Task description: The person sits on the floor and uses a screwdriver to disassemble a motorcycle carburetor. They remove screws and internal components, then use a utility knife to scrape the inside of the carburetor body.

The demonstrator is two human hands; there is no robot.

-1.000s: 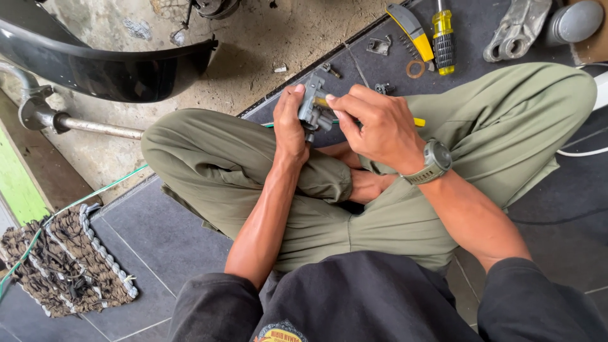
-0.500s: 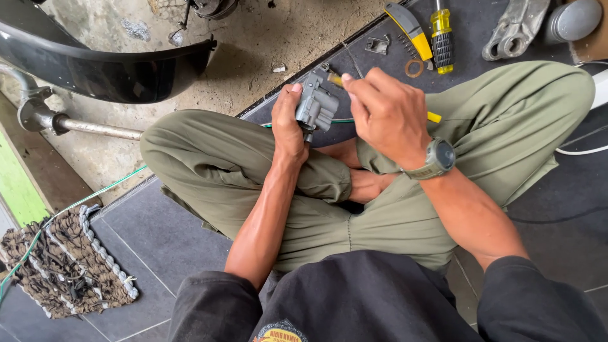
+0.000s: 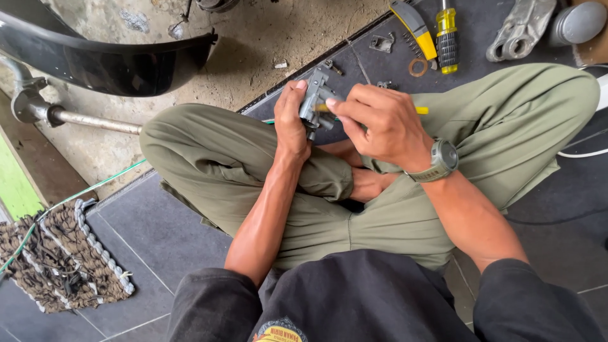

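I sit cross-legged in olive trousers on dark floor tiles. My left hand grips a small grey metal part with several lugs, held above my knees. My right hand, with a grey watch on its wrist, is closed around a yellow-handled tool. The tool's tip end meets the grey part at my fingertips; most of its shaft is hidden under my fingers.
On the tiles ahead lie a yellow and black screwdriver, a yellow-handled tool, a copper ring, small metal bits and a grey cast bracket. A black fender, an axle rod and a woven mat are at left.
Both hands have shifted the grey part slightly up and away from me. My right hand has turned its grip on the yellow tool against the part.
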